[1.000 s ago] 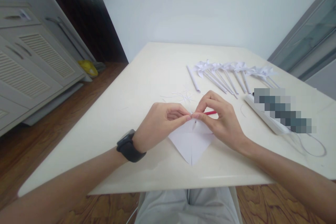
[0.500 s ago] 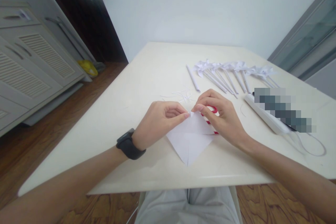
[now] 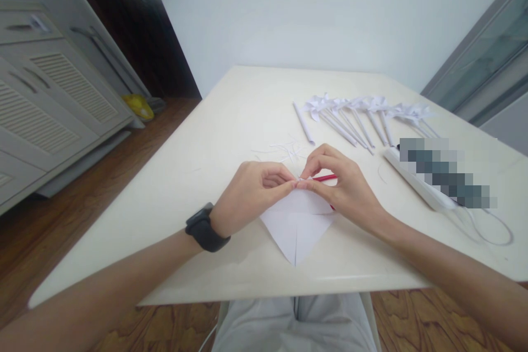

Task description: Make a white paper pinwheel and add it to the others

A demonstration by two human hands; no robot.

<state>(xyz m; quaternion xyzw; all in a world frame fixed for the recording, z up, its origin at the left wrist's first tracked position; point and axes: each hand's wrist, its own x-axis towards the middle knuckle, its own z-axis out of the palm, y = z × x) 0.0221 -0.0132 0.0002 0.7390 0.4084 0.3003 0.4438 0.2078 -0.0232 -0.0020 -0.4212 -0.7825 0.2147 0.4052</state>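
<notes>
A white square of paper [image 3: 299,231] lies turned like a diamond near the table's front edge, with a slit running in from its near corner. Its far corner is pinched by my left hand [image 3: 262,190], thumb against fingers, a black watch [image 3: 206,226] on that wrist. My right hand [image 3: 340,179] pinches the same corner, fingertips touching those of the left. Between the fingers the very tip of the corner is mostly hidden. Red scissors [image 3: 326,177] lie under my right hand, largely covered by it.
Thin white paper strips [image 3: 289,151] lie beyond my hands. Behind them are a rolled paper stick [image 3: 304,124] and a row of several paper pinwheels [image 3: 358,104]. To the right, a white power strip [image 3: 416,179] with a cord sits beside a blurred-out object [image 3: 447,173].
My right hand has moved slightly left and its thumb has closed in beside my left fingertips on the paper's far corner. More of the scissors is now covered.
</notes>
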